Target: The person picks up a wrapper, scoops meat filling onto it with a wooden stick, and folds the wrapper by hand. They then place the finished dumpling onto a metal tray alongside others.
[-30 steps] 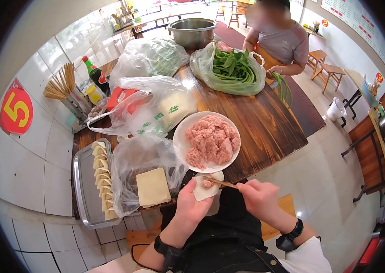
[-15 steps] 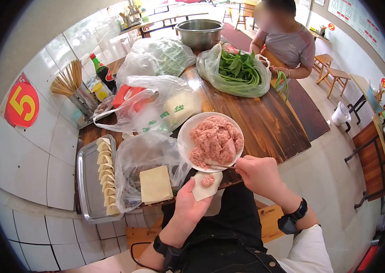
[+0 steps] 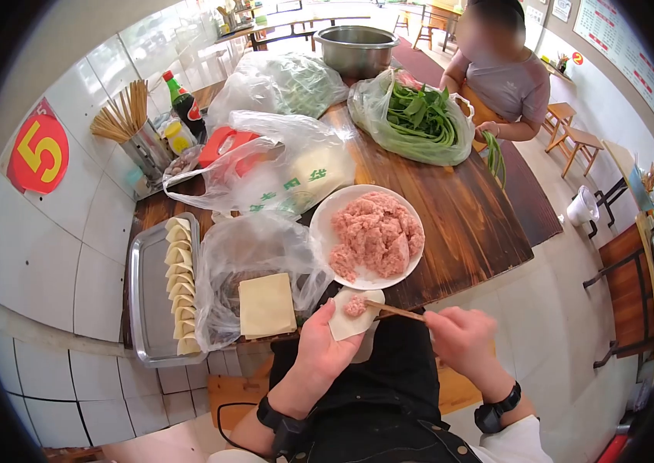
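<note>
My left hand [image 3: 318, 351] holds a square wonton wrapper [image 3: 346, 327] on its fingers, thumb at the near edge. On the wrapper sits a small dab of minced meat [image 3: 355, 306]. My right hand [image 3: 462, 336], slightly blurred, is closed around a thin wooden stick [image 3: 398, 312], whose tip touches the dab. Just beyond, a white plate [image 3: 321, 231] carries a mound of pink minced meat [image 3: 377, 234]. A stack of square wrappers [image 3: 267, 305] lies left of my left hand, on an opened plastic bag [image 3: 215, 270]. Folded wontons [image 3: 181, 282] line one side of a metal tray [image 3: 149, 309].
Farther back are a knotted plastic bag [image 3: 296, 174], a bag of leafy greens [image 3: 427, 123], a large metal pot [image 3: 356, 52], a bottle [image 3: 184, 106] and a chopstick holder [image 3: 147, 150]. A person [image 3: 501, 85] at the table's far right holds green stems.
My right hand has drawn back from the plate's edge, and the stick's tip has come onto the meat on the wrapper. My left hand stays nearly in place. The view has shifted slightly.
</note>
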Demonstrator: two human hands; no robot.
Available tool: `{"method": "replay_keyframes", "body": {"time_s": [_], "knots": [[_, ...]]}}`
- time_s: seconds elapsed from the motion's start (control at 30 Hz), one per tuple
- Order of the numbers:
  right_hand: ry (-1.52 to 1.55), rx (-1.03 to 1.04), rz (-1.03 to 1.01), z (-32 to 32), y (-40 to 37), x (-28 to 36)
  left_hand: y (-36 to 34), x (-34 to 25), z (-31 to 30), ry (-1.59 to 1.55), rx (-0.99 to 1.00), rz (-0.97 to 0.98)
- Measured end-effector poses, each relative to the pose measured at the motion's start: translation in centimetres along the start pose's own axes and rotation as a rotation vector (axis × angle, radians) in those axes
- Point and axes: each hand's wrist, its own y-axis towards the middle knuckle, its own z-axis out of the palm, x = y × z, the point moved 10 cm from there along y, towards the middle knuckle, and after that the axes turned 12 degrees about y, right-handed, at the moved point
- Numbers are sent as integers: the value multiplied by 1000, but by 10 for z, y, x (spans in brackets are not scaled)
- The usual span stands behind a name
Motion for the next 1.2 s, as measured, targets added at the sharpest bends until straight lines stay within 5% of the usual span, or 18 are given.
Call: {"method": "replay_keyframes", "body": {"time_s": [0.13,0.2,0.33,0.57,0.63,0.67,0.77,1.03,1.1,1.2], "knots": [[155,-99,132,-11,-1,-16,-18,1,0,49,-65,17],[768,-79,670,33,-24,-51,-27,8,16,41,120,-1],[1543,-266,927,95,-19,-32,-30,16,40,-18,302,10],[1416,-401,917,93,-17,-35,-19,5,28,301,145,247],[790,-324,538,63,0,-19,-19,4,30,353,171,293],[788,-318,538,63,1,-16,-19,3,32,384,184,305],[459,-306,109,49,22,38,-20,0,41,435,194,362],[319,-181,84,63,29,57,-26,-11,39,439,248,416],[581,-139,124,62,30,51,-28,-15,39,457,208,410],[583,-160,208,35,29,31,-27,-22,32,456,155,411]]}}
